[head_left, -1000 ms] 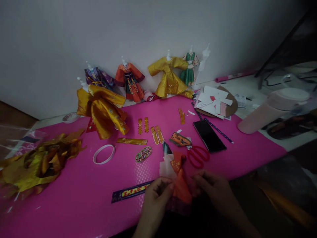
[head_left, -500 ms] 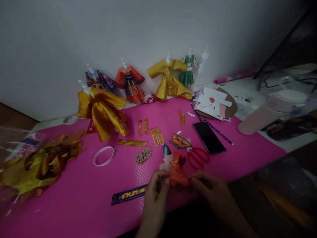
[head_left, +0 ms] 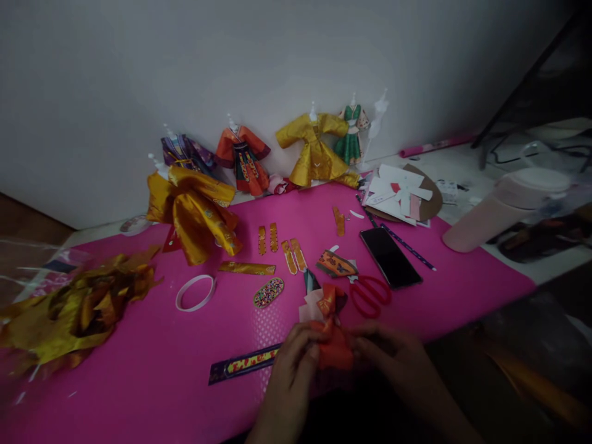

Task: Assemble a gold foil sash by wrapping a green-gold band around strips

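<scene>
Orange-red cloth (head_left: 337, 348) hangs between both hands at the front edge of the pink mat (head_left: 208, 345). My left hand (head_left: 293, 370) pinches the cloth's left side, thumb and fingers together. From the right, the fingers of my right hand (head_left: 393, 357) are closed at its other side, in dim light. Beyond the cloth lie pale pink fabric (head_left: 312, 305) and red-handled scissors (head_left: 370, 297). A dark strip with a yellow pattern (head_left: 245, 364) runs up to my left hand. An oval beaded piece (head_left: 268, 292) rests farther left.
Small dressed mannequins, one in yellow (head_left: 315, 148), line the wall. Golden scraps (head_left: 87, 308) are heaped at the left, near a white ring (head_left: 195, 293). A phone (head_left: 391, 256), papers (head_left: 402, 191) and a tilted bottle (head_left: 504, 209) are at the right.
The orange-red cloth is spread lower and wider between my hands. My left fingers have shifted over its upper left part. The view has moved slightly.
</scene>
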Demonstrator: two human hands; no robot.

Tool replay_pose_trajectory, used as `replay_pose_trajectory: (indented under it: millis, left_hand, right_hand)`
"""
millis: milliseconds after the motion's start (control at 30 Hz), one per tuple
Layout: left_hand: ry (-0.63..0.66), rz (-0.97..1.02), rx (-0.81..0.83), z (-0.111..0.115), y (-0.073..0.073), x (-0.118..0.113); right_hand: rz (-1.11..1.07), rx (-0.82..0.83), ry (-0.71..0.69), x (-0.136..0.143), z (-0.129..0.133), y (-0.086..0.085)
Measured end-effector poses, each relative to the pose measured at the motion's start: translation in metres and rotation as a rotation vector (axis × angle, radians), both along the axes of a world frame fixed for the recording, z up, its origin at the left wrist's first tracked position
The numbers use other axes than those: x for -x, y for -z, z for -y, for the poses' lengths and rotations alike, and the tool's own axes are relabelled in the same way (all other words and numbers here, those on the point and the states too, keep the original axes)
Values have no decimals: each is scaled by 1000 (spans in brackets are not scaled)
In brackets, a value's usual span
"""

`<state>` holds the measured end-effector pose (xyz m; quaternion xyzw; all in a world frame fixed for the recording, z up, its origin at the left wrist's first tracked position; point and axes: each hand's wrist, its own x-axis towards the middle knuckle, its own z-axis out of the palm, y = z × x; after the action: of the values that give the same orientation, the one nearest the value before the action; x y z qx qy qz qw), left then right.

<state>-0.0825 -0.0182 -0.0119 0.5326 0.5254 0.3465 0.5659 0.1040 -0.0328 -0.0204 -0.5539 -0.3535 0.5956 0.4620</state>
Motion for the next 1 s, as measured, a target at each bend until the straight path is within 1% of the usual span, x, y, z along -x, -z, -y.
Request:
replay_pose_trajectory:
  millis: [67,200,367,433,533,600,700,767,867,933,1000]
  left_hand:
    - [4,18,45,0,-3,2]
    - [54,74,139,0,-8,4]
    - [37,228,69,-6,-11,-3]
    - [6,274,39,-9,-10,-5]
    - [-47,282,21,-15,-7,-9]
    - [-45,266,20,-19,-1,-12]
    - [-22,227,-8,-21,11,-16]
    - [-8,219,-23,-22,21,-17]
    - [16,251,-2,-21,30,-15]
    - [25,295,41,-21,32,-11]
    - [19,321,78,-22,32,-8]
  right_hand:
    - [30,-13,-12,0,0,-1]
    - [47,0,-23,-1,0,-4]
    - [116,-24,-3,-3,-2,-8]
    - [149,-48,6,-4,-3,-9]
    - [201,-102,22,-6,0,-14]
    - [210,-117,30,-8,3,-19]
    - [196,-114,-41,-9,4,-21]
    - [240,-123,-108,-7,1,-15]
    - [401,-150,-145,-2,-5,2]
    - [489,-169,-154,1,-8,14]
    - [536,-179,-162,3,-8,21]
